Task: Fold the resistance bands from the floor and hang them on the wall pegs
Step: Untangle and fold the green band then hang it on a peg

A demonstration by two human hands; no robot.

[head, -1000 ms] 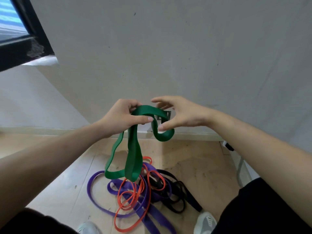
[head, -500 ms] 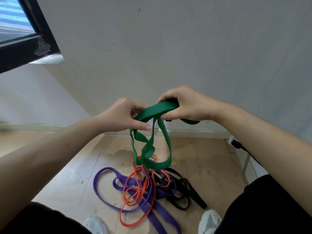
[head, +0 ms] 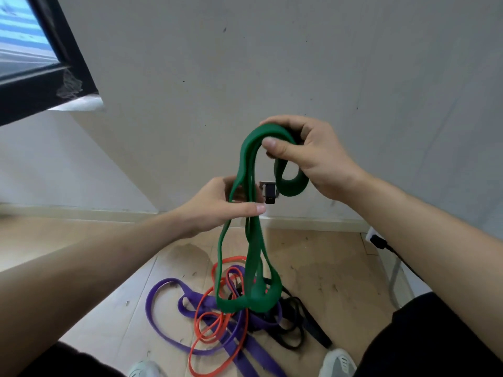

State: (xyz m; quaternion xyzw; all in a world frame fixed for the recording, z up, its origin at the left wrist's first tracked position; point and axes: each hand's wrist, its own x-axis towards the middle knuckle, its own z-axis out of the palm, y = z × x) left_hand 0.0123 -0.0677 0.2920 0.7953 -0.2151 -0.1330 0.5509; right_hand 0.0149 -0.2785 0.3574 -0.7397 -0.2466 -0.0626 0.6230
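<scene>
A green resistance band (head: 251, 251) hangs folded in several long loops in front of the wall. My right hand (head: 307, 156) grips its top fold, thumb pressed over the strands, with a short loop curling below the palm. Lower and to the left, my left hand (head: 217, 208) wraps around the hanging strands, thumb stretched across them. The band's lower loops dangle just above a pile on the floor: a purple band (head: 174, 319), an orange band (head: 215, 330) and a black band (head: 296, 322), all tangled together. No wall pegs are in view.
A small metal bracket (head: 269, 192) sits low on the grey wall behind the band. A dark window frame (head: 54, 77) is at upper left. A black plug and cable (head: 381, 243) and a metal leg stand at right. My shoes (head: 337, 361) flank the pile.
My right hand has risen with the band's top fold. My left hand has slid lower along the strands, so the loops now hang longer and straighter.
</scene>
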